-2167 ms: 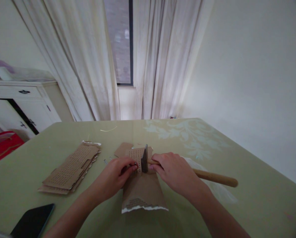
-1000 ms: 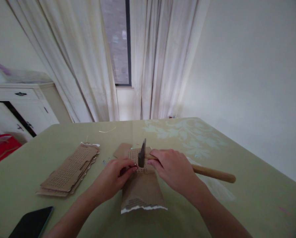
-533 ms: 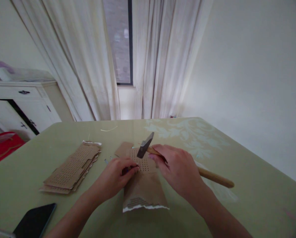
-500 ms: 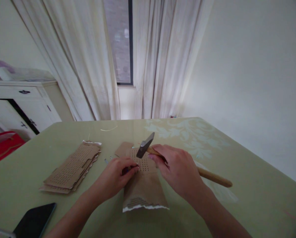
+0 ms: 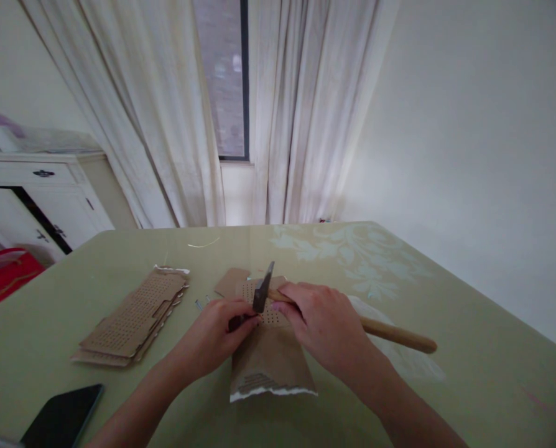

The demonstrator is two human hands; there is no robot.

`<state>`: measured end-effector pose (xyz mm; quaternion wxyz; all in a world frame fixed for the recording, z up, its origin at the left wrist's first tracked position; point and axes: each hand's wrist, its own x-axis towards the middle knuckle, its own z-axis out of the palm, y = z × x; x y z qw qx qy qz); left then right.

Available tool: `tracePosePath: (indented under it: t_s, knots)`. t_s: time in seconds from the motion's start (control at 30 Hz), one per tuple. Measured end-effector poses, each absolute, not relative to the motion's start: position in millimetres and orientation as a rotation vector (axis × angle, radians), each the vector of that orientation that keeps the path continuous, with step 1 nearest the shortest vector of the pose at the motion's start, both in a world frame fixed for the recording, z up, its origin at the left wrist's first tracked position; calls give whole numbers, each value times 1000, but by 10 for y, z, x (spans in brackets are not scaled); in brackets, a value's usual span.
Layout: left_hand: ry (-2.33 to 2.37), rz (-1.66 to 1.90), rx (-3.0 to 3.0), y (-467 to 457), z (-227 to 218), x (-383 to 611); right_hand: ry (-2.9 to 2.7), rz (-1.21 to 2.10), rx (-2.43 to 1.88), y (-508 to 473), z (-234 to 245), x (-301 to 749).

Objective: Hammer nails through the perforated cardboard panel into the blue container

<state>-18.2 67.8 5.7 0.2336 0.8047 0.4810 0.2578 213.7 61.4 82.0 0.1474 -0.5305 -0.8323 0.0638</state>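
Note:
A torn piece of brown cardboard (image 5: 267, 361), punched with rows of small holes at its far end, lies on the green table (image 5: 469, 348). My right hand (image 5: 324, 326) is wrapped round the wooden handle of a hammer (image 5: 390, 333), close to its dark metal head (image 5: 262, 290). The head sits low over the punched holes. My left hand (image 5: 215, 333) rests on the cardboard's left edge, its fingers pinched on a small dark object right beside the hammer head; it is too small to name.
A stack of punched cardboard pieces (image 5: 133, 314) lies to the left. A dark phone (image 5: 61, 422) sits near the table's front left corner. Small nails (image 5: 198, 304) lie between stack and hands. A white cabinet (image 5: 35, 193) and red bag (image 5: 2, 274) stand left; curtains behind.
The hammer head was raised and tilted half a second ago; it has now come down to the punched cardboard beside my left fingers. My left hand has stayed in place.

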Motion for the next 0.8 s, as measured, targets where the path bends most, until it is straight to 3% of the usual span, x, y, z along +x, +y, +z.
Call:
tracePosePath:
  t_s: [0.8]
  knots:
    - [1360,558,2126,581,168,-141,-2523,156,-1588,621,738,2114]
